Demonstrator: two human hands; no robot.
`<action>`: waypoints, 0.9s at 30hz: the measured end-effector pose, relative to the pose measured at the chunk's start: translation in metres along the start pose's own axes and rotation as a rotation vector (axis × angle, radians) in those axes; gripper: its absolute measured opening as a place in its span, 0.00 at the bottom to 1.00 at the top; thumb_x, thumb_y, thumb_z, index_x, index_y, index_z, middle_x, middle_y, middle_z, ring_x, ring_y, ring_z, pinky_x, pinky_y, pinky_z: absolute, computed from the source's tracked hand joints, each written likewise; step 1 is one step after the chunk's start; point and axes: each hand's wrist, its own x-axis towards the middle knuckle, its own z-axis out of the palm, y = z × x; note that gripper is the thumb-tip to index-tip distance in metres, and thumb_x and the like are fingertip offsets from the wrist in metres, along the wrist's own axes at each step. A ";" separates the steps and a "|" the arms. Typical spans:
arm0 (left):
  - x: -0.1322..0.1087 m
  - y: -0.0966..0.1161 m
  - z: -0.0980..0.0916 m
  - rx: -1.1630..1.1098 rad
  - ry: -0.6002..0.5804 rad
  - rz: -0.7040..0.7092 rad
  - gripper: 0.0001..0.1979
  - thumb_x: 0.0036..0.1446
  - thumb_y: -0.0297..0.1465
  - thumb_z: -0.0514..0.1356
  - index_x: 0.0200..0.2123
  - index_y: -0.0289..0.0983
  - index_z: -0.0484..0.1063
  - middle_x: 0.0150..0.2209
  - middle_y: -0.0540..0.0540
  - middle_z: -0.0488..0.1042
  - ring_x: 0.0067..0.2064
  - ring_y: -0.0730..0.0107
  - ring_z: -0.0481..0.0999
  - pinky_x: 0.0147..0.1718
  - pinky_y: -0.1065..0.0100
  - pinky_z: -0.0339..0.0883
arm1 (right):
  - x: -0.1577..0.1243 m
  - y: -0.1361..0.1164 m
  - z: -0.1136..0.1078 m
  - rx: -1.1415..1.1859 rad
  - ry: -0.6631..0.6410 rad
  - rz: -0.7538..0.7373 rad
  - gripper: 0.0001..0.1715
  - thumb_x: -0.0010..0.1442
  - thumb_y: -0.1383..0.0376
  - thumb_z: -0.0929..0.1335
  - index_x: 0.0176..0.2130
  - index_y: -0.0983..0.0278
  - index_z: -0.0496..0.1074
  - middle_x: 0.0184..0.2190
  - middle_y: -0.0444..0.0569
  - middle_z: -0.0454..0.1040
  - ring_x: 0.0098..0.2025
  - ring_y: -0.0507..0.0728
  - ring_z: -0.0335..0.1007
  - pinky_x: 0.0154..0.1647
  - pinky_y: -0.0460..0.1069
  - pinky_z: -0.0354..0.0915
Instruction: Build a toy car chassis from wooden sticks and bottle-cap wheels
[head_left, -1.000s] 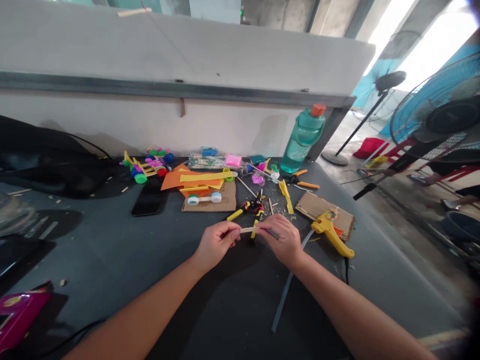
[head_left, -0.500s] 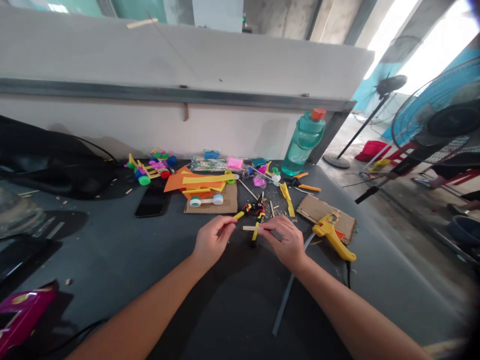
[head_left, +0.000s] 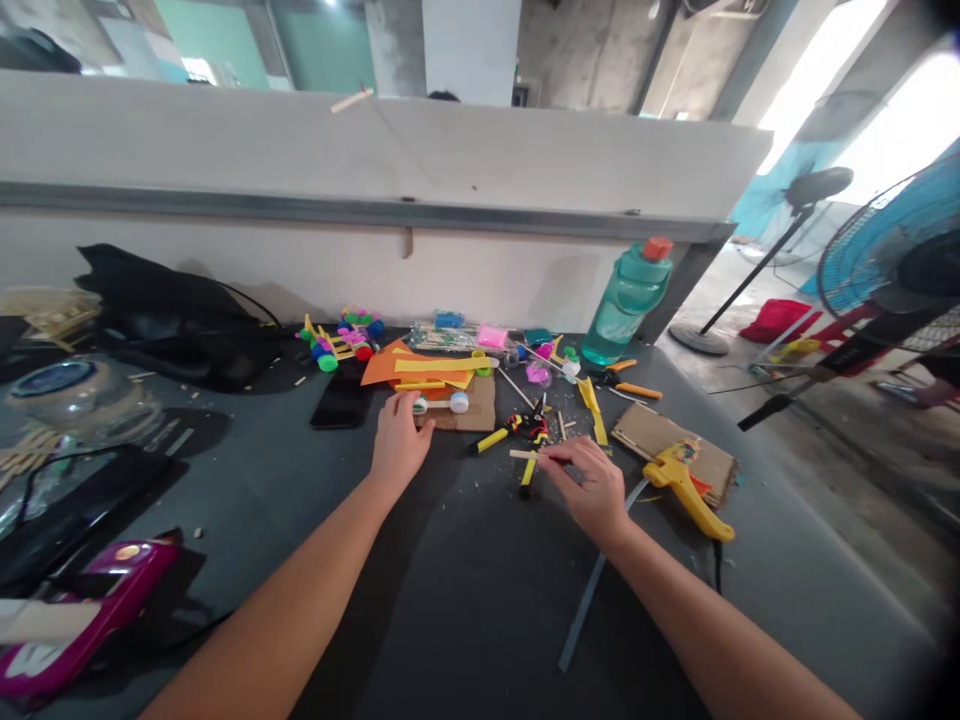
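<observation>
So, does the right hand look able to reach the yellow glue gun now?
Likely yes: the yellow glue gun lies close beside the right hand, with nothing tall between them, though that hand holds a small wooden stick.

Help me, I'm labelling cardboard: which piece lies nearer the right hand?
The cardboard piece by the yellow glue gun, right of the right hand; the other piece lies partly under orange paper, by the left hand.

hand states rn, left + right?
Left hand: fingers at the near-left end of the capped white rod; can't tell if gripping.
Right hand: closed, holding a short wooden stick.
</observation>
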 end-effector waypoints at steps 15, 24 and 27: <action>-0.007 0.023 -0.010 -0.434 0.109 -0.073 0.14 0.51 0.35 0.60 0.41 0.36 0.67 0.38 0.44 0.69 0.39 0.62 0.71 0.40 0.62 0.67 | 0.000 0.010 -0.005 0.092 0.126 0.170 0.03 0.57 0.64 0.66 0.32 0.61 0.70 0.29 0.46 0.71 0.30 0.53 0.68 0.32 0.49 0.67; -0.029 0.060 -0.011 -1.247 -0.621 -0.215 0.17 0.47 0.33 0.65 0.40 0.36 0.67 0.34 0.49 0.70 0.34 0.71 0.72 0.35 0.66 0.71 | 0.004 0.013 -0.007 0.308 0.206 0.310 0.05 0.56 0.62 0.67 0.32 0.62 0.68 0.27 0.44 0.69 0.29 0.52 0.67 0.31 0.48 0.66; -0.033 0.062 -0.010 -1.276 -0.810 -0.215 0.17 0.46 0.32 0.66 0.40 0.36 0.68 0.36 0.47 0.71 0.37 0.68 0.73 0.37 0.63 0.71 | 0.005 0.010 -0.007 0.341 0.187 0.325 0.05 0.55 0.62 0.68 0.32 0.62 0.69 0.27 0.44 0.68 0.28 0.52 0.66 0.30 0.47 0.67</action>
